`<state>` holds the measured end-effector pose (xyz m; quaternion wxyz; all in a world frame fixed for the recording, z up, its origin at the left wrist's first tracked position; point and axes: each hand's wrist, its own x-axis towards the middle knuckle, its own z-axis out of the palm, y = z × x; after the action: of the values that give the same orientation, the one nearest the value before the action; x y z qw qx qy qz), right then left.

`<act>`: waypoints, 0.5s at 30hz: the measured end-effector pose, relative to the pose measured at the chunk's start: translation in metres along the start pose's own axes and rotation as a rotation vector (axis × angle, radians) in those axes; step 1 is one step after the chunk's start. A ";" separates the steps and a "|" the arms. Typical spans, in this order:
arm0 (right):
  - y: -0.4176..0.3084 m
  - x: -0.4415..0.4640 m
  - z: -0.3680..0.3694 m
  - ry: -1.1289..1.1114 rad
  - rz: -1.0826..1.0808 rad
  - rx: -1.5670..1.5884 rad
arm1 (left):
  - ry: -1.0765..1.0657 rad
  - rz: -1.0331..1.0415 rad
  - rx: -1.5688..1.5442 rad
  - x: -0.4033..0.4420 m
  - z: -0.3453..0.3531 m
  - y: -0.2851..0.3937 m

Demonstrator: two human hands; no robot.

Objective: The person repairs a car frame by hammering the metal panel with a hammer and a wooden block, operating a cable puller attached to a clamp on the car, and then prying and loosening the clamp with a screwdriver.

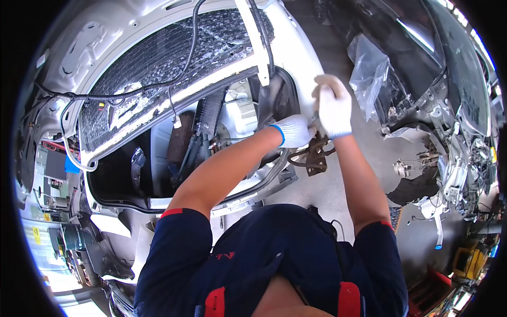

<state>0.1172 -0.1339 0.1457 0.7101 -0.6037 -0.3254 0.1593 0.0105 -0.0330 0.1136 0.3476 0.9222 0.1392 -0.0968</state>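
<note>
My left hand [297, 131], in a white knit glove with a blue cuff, reaches to the rear corner of a white car body [309, 63]. Its fingers are closed, and whatever they hold is hidden. Just below its fingertips is a rusty brown metal bracket [317, 158] with a dark curved hose or rod; I cannot tell whether the hand touches it. Higher and further right, my right hand [335, 108] is bent at the wrist beside the body's edge, its fingers curled inward. Anything inside that grip is too small or hidden to make out.
An open boot [140, 174] with a black seal lies left, below a raised tailgate with speckled glass [158, 68]. A black wiring harness [127, 95] hangs across it. At right are clear plastic sheeting [369, 74] and another stripped car with loose parts [422, 169].
</note>
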 end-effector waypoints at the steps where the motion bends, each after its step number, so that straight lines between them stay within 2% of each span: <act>1: 0.003 0.019 0.000 -0.082 0.122 0.010 | -0.021 -0.070 -0.042 -0.002 -0.004 0.004; 2: 0.018 0.035 -0.004 -0.160 0.196 0.091 | -0.041 -0.140 -0.084 -0.002 -0.006 0.006; 4: 0.012 0.033 -0.006 -0.175 0.201 0.068 | -0.020 -0.075 -0.049 0.005 -0.001 -0.001; 6: 0.000 -0.006 -0.010 0.035 0.094 0.042 | -0.042 -0.076 -0.005 0.006 0.005 -0.006; 8: 0.003 -0.060 -0.020 0.146 -0.154 -0.096 | 0.012 0.151 0.082 0.000 0.004 -0.009; 10: 0.015 -0.107 -0.027 0.138 -0.413 -0.259 | -0.060 0.265 0.159 0.000 0.002 -0.014; 11: 0.010 -0.102 -0.025 0.111 -0.368 -0.212 | -0.054 0.303 0.165 0.002 0.003 -0.017; 13: -0.005 -0.089 -0.019 0.064 -0.262 -0.116 | -0.017 0.174 0.096 0.001 0.002 -0.014; 14: 0.006 -0.057 -0.023 0.068 -0.126 -0.122 | -0.002 0.110 0.059 -0.001 0.002 -0.009; 15: -0.003 -0.024 -0.020 -0.030 -0.128 -0.160 | -0.107 -0.027 0.102 -0.003 -0.011 0.010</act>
<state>0.1119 -0.1641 0.1405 0.6634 -0.6340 -0.3855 0.0963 0.0122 -0.0327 0.1287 0.3056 0.9303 0.1277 -0.1576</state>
